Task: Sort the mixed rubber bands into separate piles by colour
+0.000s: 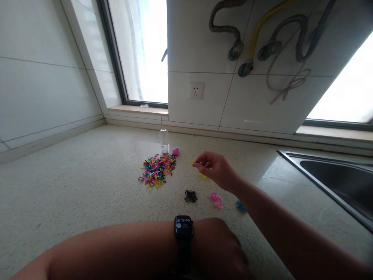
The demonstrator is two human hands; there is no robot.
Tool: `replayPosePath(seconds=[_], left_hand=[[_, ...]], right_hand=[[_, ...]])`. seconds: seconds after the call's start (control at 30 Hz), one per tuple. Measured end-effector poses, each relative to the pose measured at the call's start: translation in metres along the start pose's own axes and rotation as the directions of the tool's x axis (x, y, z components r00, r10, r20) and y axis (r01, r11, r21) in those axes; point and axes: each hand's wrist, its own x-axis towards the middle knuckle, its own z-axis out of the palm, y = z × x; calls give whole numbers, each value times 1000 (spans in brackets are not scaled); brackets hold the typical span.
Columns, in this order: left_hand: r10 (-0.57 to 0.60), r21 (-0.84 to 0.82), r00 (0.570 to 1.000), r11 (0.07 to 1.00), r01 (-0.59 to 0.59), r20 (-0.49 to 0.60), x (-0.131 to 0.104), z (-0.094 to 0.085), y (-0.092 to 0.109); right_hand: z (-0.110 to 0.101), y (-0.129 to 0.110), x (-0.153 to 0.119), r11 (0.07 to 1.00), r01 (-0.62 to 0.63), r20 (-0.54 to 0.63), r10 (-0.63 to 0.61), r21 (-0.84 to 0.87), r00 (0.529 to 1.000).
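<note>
My right hand point(214, 167) is over the counter with thumb and forefinger pinched on a small yellow band point(191, 161). Partly hidden below that hand lie yellow bands point(204, 177). My left hand point(220, 245), with a black watch point(183, 226) on its wrist, rests at the near edge of view; its fingers are hidden. A mixed heap of coloured bands point(159, 170) lies left of my right hand. Nearer to me are small piles of black bands point(190, 196), pink bands point(216, 200) and blue bands point(241, 206), the blue one partly covered by my right forearm.
Behind the heap stand a clear bottle point(164, 140) and a pink heart-shaped object point(176, 151). A metal sink point(335, 186) is set into the counter point(87, 186) at the right. Hoses hang on the tiled wall beyond, near a socket point(196, 91).
</note>
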Motion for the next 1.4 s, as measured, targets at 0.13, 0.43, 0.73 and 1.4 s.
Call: replayPosePath(seconds=[0.13,0.43,0.73,1.4], left_hand=[[-1,24,1000,1000,2,-31,-1,6,0],[9,26,984,1000,-5,-176,-3,20,-2],[2,13,972,1000,2,-234,-4,24,-2],[11,10,962,1000,-8,-273,-2,28,-4]], right_hand=[[-25,-5,-29,996,80,-114,-83,-33,990],[-45,-4,-50,985,167,-270,-148,50,952],[-51,-14,-55,966,245,-260,-215,88,941],[-45,48,-42,992,-123,-125,118,-37,985]])
